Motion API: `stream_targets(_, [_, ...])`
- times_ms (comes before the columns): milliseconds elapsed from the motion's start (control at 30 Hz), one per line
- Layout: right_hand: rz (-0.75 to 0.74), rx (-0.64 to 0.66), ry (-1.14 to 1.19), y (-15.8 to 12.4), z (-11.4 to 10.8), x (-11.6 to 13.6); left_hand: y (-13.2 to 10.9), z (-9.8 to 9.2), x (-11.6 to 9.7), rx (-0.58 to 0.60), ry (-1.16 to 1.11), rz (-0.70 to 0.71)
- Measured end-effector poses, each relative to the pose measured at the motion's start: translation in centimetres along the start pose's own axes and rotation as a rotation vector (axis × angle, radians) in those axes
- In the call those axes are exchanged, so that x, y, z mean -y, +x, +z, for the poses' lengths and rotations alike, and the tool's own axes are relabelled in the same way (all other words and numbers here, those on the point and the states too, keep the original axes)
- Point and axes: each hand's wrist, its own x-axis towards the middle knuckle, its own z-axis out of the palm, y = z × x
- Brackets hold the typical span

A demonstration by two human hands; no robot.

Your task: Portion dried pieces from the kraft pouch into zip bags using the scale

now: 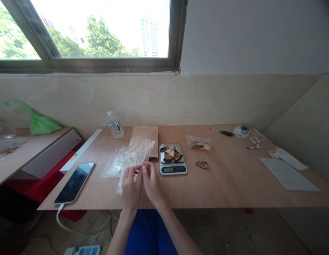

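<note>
Both hands meet at the red-striped top edge of a clear zip-lock bag (147, 150) above the table's front. My left hand (132, 182) is closed on the bag's edge, fingers bent. Beside it my right hand (151, 180) pinches the same edge. More clear plastic bags (114, 164) lie flat to the left. Just right of my hands stands a white digital kitchen scale (173, 170), with brown and cream dried slices (171, 153) heaped on its plate. One loose dried slice (202, 164) lies right of the scale, and a filled zip-lock bag (198, 143) rests behind that slice.
A brown paper envelope (145, 136) and a water bottle (115, 125) are at the back. A charging phone (74, 183) lies left. Rightward are a screwdriver (226, 133), a white dome camera (241, 130) with cable, and a white sheet (289, 175). Cables hang below the left front edge.
</note>
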Motion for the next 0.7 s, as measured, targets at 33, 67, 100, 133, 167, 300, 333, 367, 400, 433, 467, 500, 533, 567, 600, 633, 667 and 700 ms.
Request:
stream_targets(33, [-0.007,-0.029,-0.019,0.1,-0.3,0.0,-0.1,0.2,-0.2,0.009,-0.05,-0.022])
stream_targets(67, [-0.013,-0.054,-0.049,0.2,-0.6,0.0,-0.1,0.3,-0.4,0.016,-0.08,-0.031])
stream_targets(100, [-0.018,-0.073,-0.087,0.3,-1.1,0.0,-0.2,0.5,-0.6,0.021,-0.093,-0.027])
stream_targets(133, [-0.024,-0.086,-0.128,0.4,-1.7,-0.1,-0.2,0.6,-0.7,0.02,-0.097,-0.017])
stream_targets(167, [-0.032,-0.093,-0.168,0.6,-2.3,-0.1,-0.2,0.8,-0.8,0.009,-0.102,-0.015])
stream_targets(300, [-0.04,-0.164,-0.297,1.0,-5.8,0.0,0.2,0.8,-1.1,-0.166,-0.184,-0.164])
stream_targets(333, [-0.034,-0.163,-0.321,1.2,-6.9,0.3,0.4,0.7,-1.3,-0.206,-0.211,-0.198])
stream_targets(367, [-0.036,-0.136,-0.342,1.3,-7.9,0.6,0.7,0.6,-1.5,-0.227,-0.227,-0.211])
stream_targets(400, [-0.049,-0.083,-0.361,1.5,-8.9,1.0,1.0,0.4,-1.9,-0.234,-0.229,-0.205])
stream_targets(433, [-0.071,-0.019,-0.374,1.7,-9.8,1.3,1.4,0.3,-2.2,-0.23,-0.212,-0.187])
stream_targets(467, [-0.098,0.033,-0.383,2.0,-10.6,1.7,1.8,0.3,-2.5,-0.224,-0.178,-0.169])
stream_targets(500, [-0.122,0.059,-0.391,2.3,-11.3,1.9,2.2,0.2,-2.8,-0.218,-0.138,-0.157])
stream_targets(533, [-0.136,0.057,-0.399,2.5,-11.8,2.1,2.5,0.3,-3.0,-0.209,-0.1,-0.154])
stream_targets(567, [-0.141,0.038,-0.406,2.7,-12.2,2.1,2.9,0.4,-3.1,-0.196,-0.075,-0.159])
stream_targets(600, [-0.14,0.017,-0.414,2.9,-12.4,2.1,3.2,0.5,-3.2,-0.182,-0.066,-0.166])
stream_targets(633, [-0.138,0.006,-0.421,3.1,-12.6,2.0,3.5,0.6,-3.1,-0.169,-0.07,-0.173])
stream_targets(667, [-0.137,0.009,-0.43,3.2,-12.6,1.8,3.7,0.8,-3.1,-0.16,-0.078,-0.175])
stream_targets(700, [-0.14,0.015,-0.441,3.3,-12.6,1.5,3.9,0.9,-3.0,-0.156,-0.083,-0.173])
